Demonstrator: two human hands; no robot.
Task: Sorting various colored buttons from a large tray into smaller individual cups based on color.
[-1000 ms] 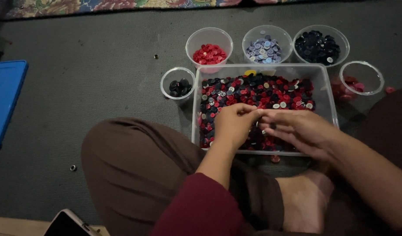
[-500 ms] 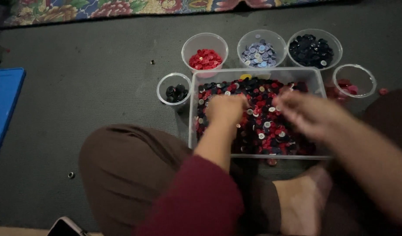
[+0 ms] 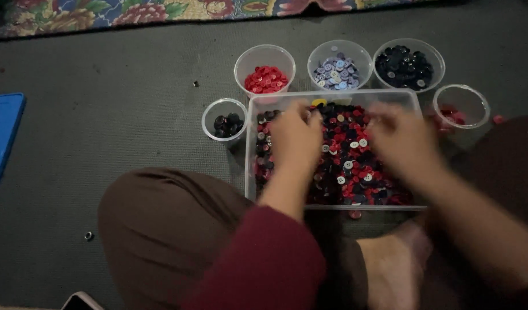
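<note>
Reaching over a brown-clad knee (image 3: 160, 229), the left hand (image 3: 295, 138) and right hand (image 3: 404, 140) hover over the buttons (image 3: 347, 166) (red, dark and white) filling the clear tray (image 3: 252, 172) on the grey floor; motion blur hides whether either grasps anything. Beyond the tray's far edge stand cups of red buttons (image 3: 265, 78), pale blue buttons (image 3: 337, 73) and dark buttons (image 3: 404, 66).

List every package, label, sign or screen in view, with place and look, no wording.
No labels, signs or lit screens show.
Phone corner: bottom edge, left of the knee; dark, pale rim.
Tub: centre, clear rectangle of mixed buttons, both hands in it.
Cups: five clear round ones around the tub.
</note>
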